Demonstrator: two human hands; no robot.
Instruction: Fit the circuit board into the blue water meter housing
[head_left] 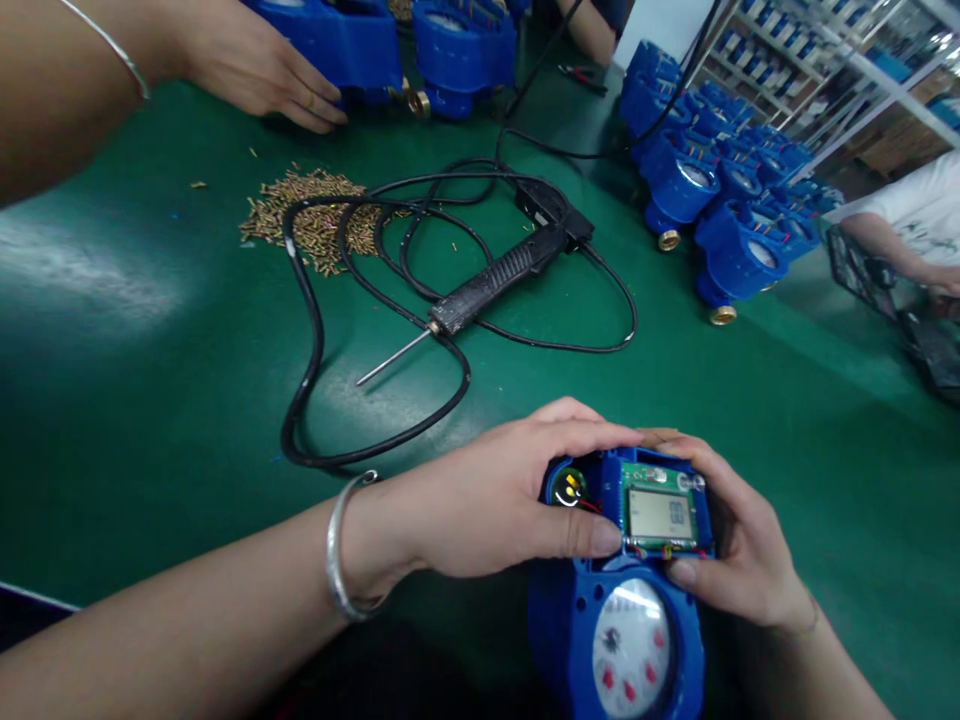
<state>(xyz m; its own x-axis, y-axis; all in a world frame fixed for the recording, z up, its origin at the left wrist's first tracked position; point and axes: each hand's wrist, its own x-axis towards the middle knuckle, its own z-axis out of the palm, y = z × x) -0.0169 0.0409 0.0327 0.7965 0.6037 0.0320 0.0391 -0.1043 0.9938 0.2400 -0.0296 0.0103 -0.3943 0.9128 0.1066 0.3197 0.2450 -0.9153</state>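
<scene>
A blue water meter [562, 640] with a round white dial [631, 650] is at the lower right, gripped from both sides. My left hand [502, 490], with a silver bangle at its wrist, closes over the left of its open top housing, thumb by the display. Around the right side wraps my right hand [742, 540], its thumb on the lower edge of the housing. Between the thumbs a green circuit board with a lit LCD display [660, 515] lies exposed. Left of it sits a round part with red wires [570, 487]. Some fingertips are hidden behind the housing.
A black electric screwdriver [495, 285] with a coiled cable lies beyond, beside a pile of brass screws [315, 215]. Blue meters [739, 250] stand in rows at right. A co-worker's hand [255, 70] is near more meters [461, 50]; another person [915, 220] is at right.
</scene>
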